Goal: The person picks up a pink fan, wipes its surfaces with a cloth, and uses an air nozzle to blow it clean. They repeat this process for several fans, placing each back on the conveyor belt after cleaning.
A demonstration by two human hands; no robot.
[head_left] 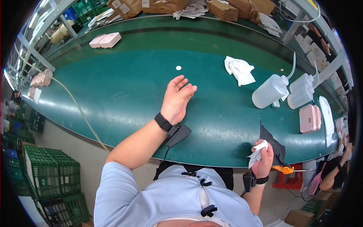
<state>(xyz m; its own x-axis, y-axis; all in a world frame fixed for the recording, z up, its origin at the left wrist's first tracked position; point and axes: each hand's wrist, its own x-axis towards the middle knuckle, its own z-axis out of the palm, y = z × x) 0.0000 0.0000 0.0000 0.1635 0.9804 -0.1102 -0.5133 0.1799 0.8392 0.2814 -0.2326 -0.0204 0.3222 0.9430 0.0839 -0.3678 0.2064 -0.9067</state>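
Over the middle of the green tabletop (124, 98), my left hand (177, 96) is raised with fingers loosely bent and apart, holding nothing that I can see. Just beyond its fingertips lies a small white disc (178, 68). My right hand (263, 160) is closed around a folded white wipe (258, 151) at the table's near edge. Beside that hand a dark grey cloth (273, 142) is spread on the surface. A crumpled white cloth (239, 70) lies farther back on the right.
Translucent squeeze bottles (270, 91) with bent spouts stand at the right, near pink cases (309, 118). More pink boxes (106, 40) sit far left. A pale hose (72, 96) crosses the left side. Green crates (53, 170) are stacked on the floor. An orange-handled tool (283, 169) is by the near edge.
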